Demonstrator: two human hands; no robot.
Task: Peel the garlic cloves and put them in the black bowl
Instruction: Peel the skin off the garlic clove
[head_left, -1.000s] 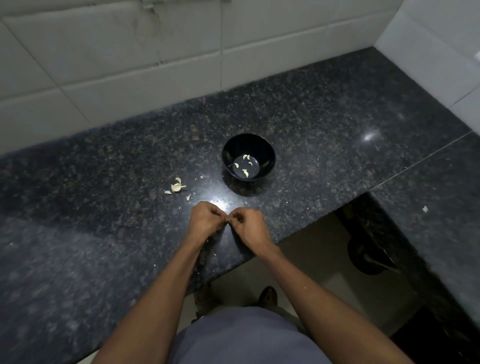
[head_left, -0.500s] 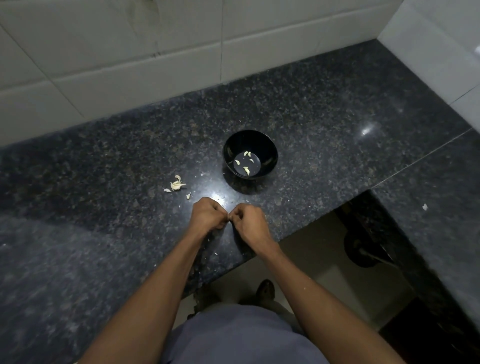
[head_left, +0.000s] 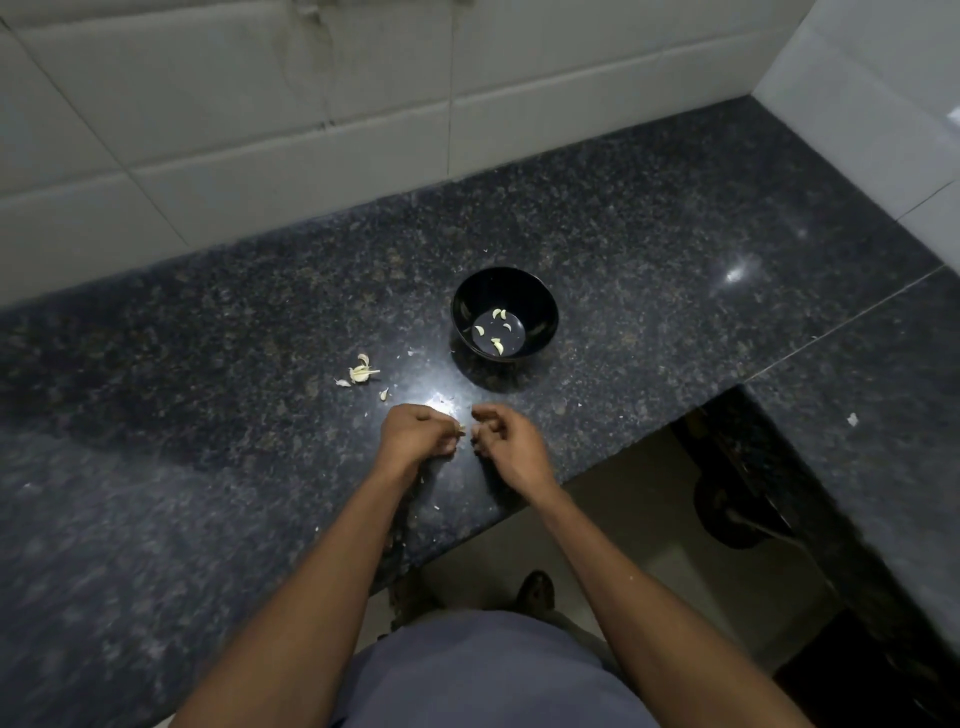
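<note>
A black bowl (head_left: 505, 312) stands on the dark granite counter (head_left: 208, 441) and holds several peeled garlic cloves (head_left: 497, 345). In front of the bowl, my left hand (head_left: 418, 431) pinches a small garlic clove (head_left: 461, 428) at its fingertips. My right hand (head_left: 506, 439) is just right of it, fingers curled, a small gap between the two hands; what it holds, if anything, is hidden. A garlic remnant with skins (head_left: 361, 372) lies on the counter to the left of the bowl, and a loose bit (head_left: 384, 394) lies nearer my left hand.
Small peel flakes are scattered on the counter around my hands. A white tiled wall (head_left: 311, 130) runs behind the counter. The counter turns at the right (head_left: 857, 389), leaving a gap with floor and a dark round object (head_left: 727, 514) below.
My hands were pressed together at the fingertips; now they have drawn slightly apart, and the clove shows at my left fingertips. The bowl and scraps have not moved.
</note>
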